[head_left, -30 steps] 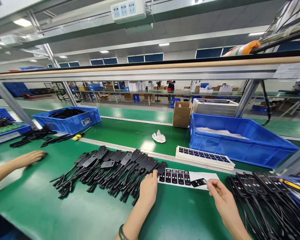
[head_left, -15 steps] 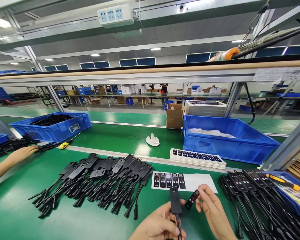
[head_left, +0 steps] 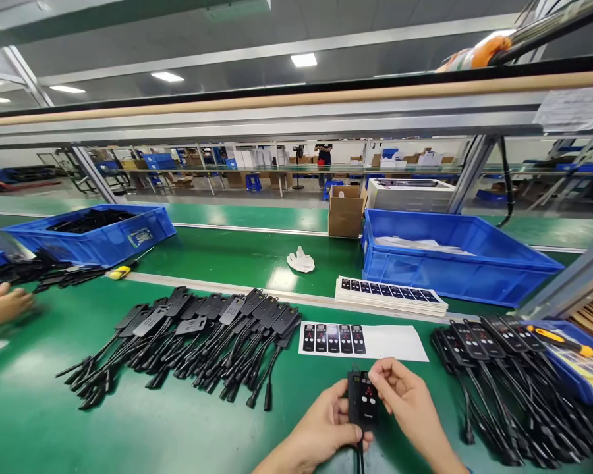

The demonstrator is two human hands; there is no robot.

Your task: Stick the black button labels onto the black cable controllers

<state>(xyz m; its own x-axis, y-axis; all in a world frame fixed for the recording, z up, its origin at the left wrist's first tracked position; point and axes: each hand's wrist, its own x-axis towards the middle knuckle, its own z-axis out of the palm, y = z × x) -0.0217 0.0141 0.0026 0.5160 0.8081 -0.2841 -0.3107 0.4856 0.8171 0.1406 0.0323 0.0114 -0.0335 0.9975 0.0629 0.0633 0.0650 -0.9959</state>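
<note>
My left hand (head_left: 326,424) is closed around a black control box (head_left: 354,408) with a cable running down from it. Over the box's front, my right hand (head_left: 400,392) pinches a black label sticker (head_left: 368,397) by its upper edge. The sticker has red marks and white button shapes; whether it touches the box I cannot tell. Just beyond lies a white sticker sheet (head_left: 395,342), several black labels left on its left half. To the left is a pile of black cabled boxes (head_left: 217,336). Boxes with labelled fronts (head_left: 484,349) lie to the right.
A stack of label sheets (head_left: 390,299) stands before a large blue bin (head_left: 454,263). A white glove (head_left: 301,260), a cardboard box (head_left: 344,214), a yellow-handled tool (head_left: 121,271) and another blue bin (head_left: 99,234) lie farther off. At far left is a co-worker's hand (head_left: 7,306).
My right hand has brought the sticker left, over the front of the box in my left hand. The co-worker's hand has moved back leftward. The view has tilted down slightly.
</note>
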